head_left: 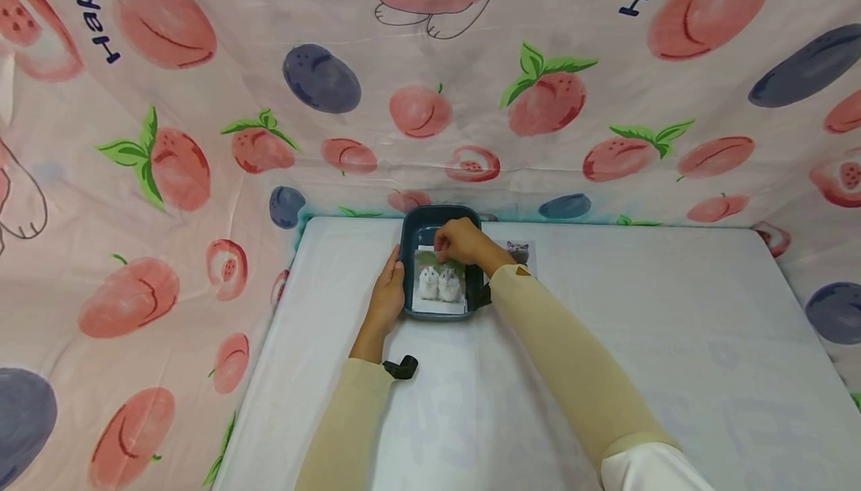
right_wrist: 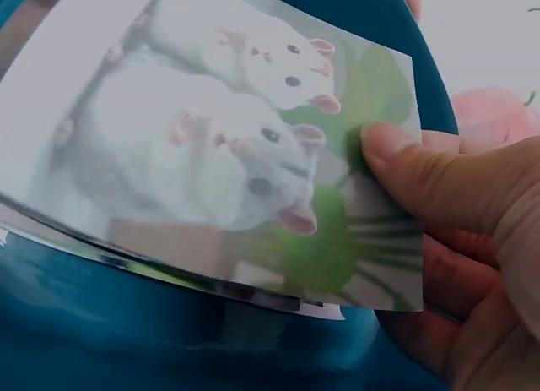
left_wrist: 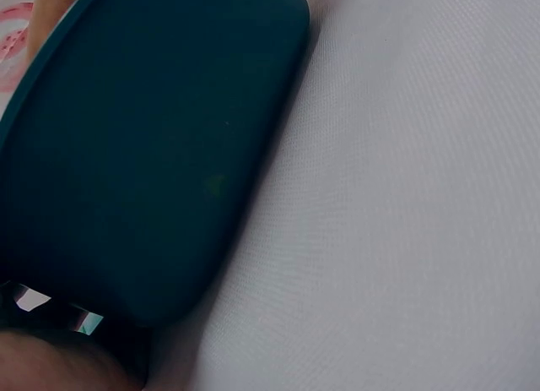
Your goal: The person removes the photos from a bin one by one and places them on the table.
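Note:
A dark teal tray (head_left: 407,241) sits at the far edge of the white table (head_left: 639,312). My right hand (head_left: 457,243) pinches the far end of a photo of two white hamsters (head_left: 440,284) over the tray. In the right wrist view the thumb (right_wrist: 422,167) presses on the photo (right_wrist: 219,154), with more prints beneath it. My left hand (head_left: 388,289) rests against the tray's left rim, fingers straight. The left wrist view shows the tray's outer wall (left_wrist: 143,146) up close.
Another photo (head_left: 519,252) lies on the table just right of the tray. A small black clip-like object (head_left: 401,366) lies near my left forearm. A fruit-print cloth (head_left: 202,162) walls in the back and both sides.

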Demonstrator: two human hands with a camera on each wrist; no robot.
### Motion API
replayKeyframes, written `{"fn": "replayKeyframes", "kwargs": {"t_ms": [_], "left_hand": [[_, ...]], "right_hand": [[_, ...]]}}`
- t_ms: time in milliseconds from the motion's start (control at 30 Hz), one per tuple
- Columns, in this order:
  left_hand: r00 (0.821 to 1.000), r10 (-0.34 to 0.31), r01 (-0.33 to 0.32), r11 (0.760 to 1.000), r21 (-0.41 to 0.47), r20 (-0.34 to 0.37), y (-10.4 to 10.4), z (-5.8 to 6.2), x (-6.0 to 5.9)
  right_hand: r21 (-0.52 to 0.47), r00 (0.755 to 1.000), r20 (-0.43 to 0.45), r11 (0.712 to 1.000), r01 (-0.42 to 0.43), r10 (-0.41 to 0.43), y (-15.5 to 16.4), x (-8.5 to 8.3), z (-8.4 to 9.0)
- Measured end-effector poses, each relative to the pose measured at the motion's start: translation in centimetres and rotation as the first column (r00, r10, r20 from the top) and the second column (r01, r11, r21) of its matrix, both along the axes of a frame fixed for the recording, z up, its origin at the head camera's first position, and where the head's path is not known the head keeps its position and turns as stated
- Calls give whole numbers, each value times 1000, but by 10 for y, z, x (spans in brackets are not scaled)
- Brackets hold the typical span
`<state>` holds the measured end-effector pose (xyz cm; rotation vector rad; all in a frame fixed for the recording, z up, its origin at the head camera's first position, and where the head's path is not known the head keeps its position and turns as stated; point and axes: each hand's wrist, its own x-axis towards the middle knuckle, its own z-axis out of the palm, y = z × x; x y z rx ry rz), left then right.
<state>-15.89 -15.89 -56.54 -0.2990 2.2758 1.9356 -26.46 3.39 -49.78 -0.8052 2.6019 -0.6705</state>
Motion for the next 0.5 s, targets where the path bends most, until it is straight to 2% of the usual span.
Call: {"fn": "replayKeyframes", "kwargs": {"t_ms": [200, 500], "left_hand": [[1000, 2, -2, 1000, 8, -8, 1, 2, 1], [1000, -7, 7, 1000, -8, -13, 0, 2, 0]], "right_hand": [[-19, 1000, -8, 1000, 3, -3, 4, -3, -1], [-96, 999, 43, 995, 9, -5, 10, -7, 4]]}}
